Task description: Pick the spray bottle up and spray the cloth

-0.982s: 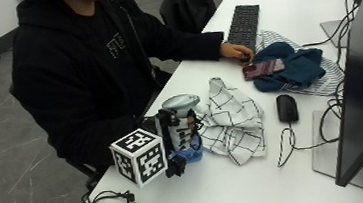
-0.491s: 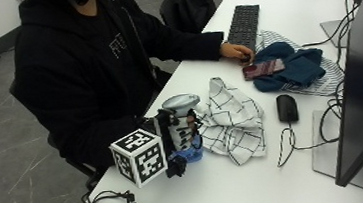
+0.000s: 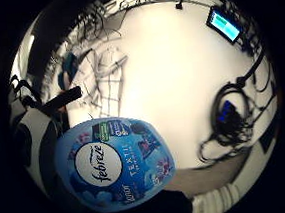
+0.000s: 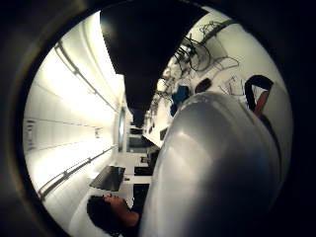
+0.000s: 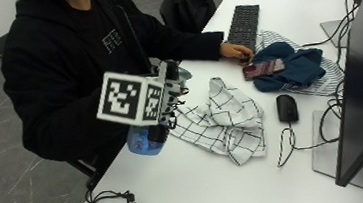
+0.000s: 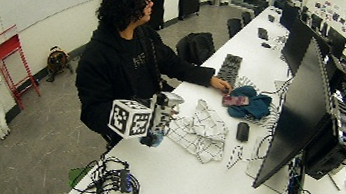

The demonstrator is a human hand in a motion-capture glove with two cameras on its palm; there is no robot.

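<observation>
Got my gloved right hand (image 5: 162, 106) wrapped round the spray bottle (image 5: 144, 139) and it's up off the table (image 5: 196, 190) now — nozzle end facing the checked cloth (image 5: 227, 122) crumpled just beside it, so I'd guess spraying's next.

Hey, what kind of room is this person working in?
Most likely a shared office or computer lab: a long white desk holds a row of monitors, a keyboard and a mouse.

Long white desk (image 6: 215, 183) (grey floor (image 6: 48, 126))
</observation>
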